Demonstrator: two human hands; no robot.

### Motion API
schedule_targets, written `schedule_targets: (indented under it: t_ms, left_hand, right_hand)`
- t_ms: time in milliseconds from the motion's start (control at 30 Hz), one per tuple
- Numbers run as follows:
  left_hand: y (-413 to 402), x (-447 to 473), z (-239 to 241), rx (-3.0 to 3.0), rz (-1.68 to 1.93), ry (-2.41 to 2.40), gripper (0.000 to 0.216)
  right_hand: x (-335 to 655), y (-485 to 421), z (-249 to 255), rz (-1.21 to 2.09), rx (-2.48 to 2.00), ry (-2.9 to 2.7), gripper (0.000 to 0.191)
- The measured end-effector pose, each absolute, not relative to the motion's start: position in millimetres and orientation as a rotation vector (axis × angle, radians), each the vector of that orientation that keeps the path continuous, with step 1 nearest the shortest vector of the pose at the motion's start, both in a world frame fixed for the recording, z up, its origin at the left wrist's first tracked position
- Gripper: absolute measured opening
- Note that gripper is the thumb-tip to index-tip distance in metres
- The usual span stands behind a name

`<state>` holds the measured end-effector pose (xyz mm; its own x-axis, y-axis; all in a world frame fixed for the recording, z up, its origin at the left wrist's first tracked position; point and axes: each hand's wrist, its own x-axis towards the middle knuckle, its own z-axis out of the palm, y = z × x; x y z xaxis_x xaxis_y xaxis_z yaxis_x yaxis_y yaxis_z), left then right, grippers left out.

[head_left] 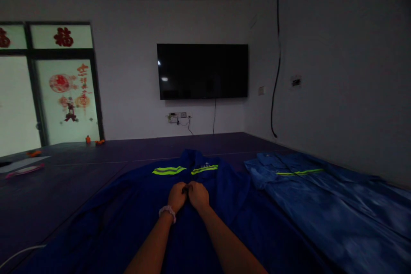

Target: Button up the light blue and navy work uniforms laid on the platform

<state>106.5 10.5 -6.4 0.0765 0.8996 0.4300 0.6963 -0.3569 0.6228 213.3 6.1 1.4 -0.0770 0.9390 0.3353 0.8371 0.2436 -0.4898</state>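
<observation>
Fingers point(192, 186) drawn together on a blue jacket point(141, 205)

Both the left hand point(177, 197) and the right hand point(198, 195) curl inward, fingertips nearly meeting, pinched on the jacket's front; whether they grip an edge or a fastener is too dark to tell. The jacket lies spread on the bench point(70, 180), collar point(191, 156) pointing away from the person, one sleeve trailing out to the left. Its cloth looks like soft workwear: probably fairly light, limp rather than stiff, neither slippery nor fragile, though apt to wrinkle if dragged. A sound hold would be along the front opening, one side in each hand. The jacket extends beneath and around the fingers, with its two reflective strips point(168, 171) just beyond them, toward the collar. A paler blue garment point(308, 197) lies just beside it, on the right.
</observation>
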Motion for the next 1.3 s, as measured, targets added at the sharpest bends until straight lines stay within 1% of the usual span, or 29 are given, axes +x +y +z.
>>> schedule_targets:
  t_ms: [233,333,467,867,1067,1300]
  left_hand:
    - [8.3,105.7,-5.9,2.046,1.176,1.641,0.019]
    - [8.6,104.5,-6.6,1.993,1.218,1.703,0.013]
    - [8.7,103.6,-7.6,1.944,1.245,1.760,0.006]
    - [4.3,104.2,-4.9,1.975,1.238,1.737,0.014]
    - [5.9,104.2,-6.3,1.978,1.224,1.743,0.009]
    - [6.8,104.6,-7.8,1.983,1.192,1.752,0.009]
  right_hand:
    - [213.6,4.4,2.6,0.217,-1.637,-1.918,0.028]
    - [214.1,3.6,2.2,0.206,-1.608,-1.940,0.024]
    - [214.5,3.2,1.6,0.160,-1.600,-1.992,0.028]
    - [214.9,8.2,-2.1,0.168,-1.671,-1.969,0.027]
    - [214.0,7.7,-1.4,0.184,-1.701,-1.993,0.026]
    - [213.9,3.9,-0.2,0.182,-1.683,-1.981,0.026]
